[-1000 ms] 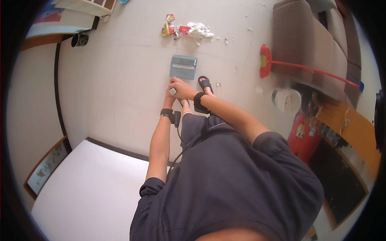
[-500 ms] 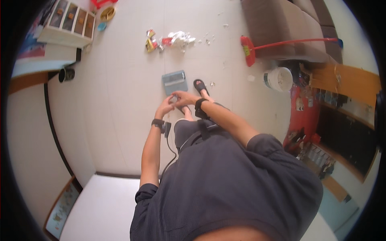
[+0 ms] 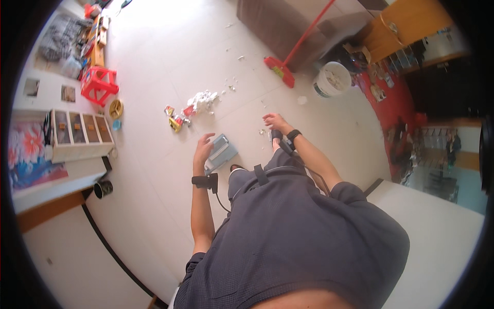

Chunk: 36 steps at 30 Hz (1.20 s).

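Observation:
My left hand [image 3: 204,148] hovers beside a flat blue-grey box [image 3: 224,150] with a pale strip along its top, which lies on the floor. Its fingers are loosely bent and apart, and I see nothing in them. My right hand [image 3: 277,122] is held out to the right, above my sandalled foot [image 3: 277,135]. The fingers there are spread toward the left, with nothing visible between them. Beyond the box lies a heap of crumpled white scraps [image 3: 204,100], with red and yellow wrappers [image 3: 175,122] next to it.
A red broom [image 3: 280,71] leans against the brown sofa [image 3: 267,26]. White bucket [image 3: 323,88] with scraps inside stands to its right. At left are a red stool [image 3: 99,85], a drawer cabinet [image 3: 77,151] and a dark pot [image 3: 103,189]. Small white bits litter the floor.
My hands, together before, have come apart, the right one moving rightward. The small greyish thing between them no longer shows. My view has turned to the right.

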Each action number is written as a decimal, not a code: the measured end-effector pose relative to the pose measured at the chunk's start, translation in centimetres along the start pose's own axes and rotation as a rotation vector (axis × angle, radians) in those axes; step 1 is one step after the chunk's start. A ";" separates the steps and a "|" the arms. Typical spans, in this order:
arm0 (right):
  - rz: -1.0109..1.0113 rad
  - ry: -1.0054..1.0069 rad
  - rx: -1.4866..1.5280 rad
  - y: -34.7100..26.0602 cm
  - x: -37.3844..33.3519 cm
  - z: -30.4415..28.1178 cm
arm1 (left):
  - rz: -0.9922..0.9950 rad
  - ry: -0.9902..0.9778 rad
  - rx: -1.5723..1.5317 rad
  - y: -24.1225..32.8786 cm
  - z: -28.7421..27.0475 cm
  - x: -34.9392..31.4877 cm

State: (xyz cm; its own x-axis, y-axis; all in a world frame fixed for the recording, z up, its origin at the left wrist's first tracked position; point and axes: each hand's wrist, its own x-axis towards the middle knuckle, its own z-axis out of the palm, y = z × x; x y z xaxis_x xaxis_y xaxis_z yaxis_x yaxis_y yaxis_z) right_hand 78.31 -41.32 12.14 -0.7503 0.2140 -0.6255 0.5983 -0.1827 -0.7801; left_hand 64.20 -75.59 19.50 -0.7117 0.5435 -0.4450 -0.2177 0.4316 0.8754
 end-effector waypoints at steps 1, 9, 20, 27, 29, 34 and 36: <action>-0.010 0.062 0.009 -0.9 0.1 -2.3 | 0.004 -0.068 0.010 1.2 1.2 1.4; -0.063 0.273 0.290 -6.2 1.5 -22.7 | -0.100 -0.504 0.176 11.9 17.1 15.9; -0.340 0.528 0.389 -20.9 3.8 -38.8 | 0.075 -0.823 0.336 31.9 32.6 33.4; -0.562 0.623 0.289 -33.2 14.5 -43.6 | 0.291 -0.907 -0.069 40.3 36.6 55.3; -0.544 0.790 0.268 -34.1 19.1 -48.2 | 0.701 -0.654 0.322 48.6 42.1 58.7; -0.723 1.076 0.090 -48.0 29.9 -54.1 | 1.447 -0.092 0.291 67.2 46.3 72.3; -0.672 1.166 0.114 -47.6 31.5 -58.1 | 1.439 -0.215 -0.154 73.0 52.2 68.2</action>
State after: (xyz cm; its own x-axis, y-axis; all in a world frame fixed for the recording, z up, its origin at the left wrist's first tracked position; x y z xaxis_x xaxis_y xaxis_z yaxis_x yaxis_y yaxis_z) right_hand 42.57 29.86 29.02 -0.1785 0.9662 0.1860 0.1438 0.2126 -0.9665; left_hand 34.63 30.56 43.25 -0.2640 0.5302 0.8057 0.5025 -0.6374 0.5841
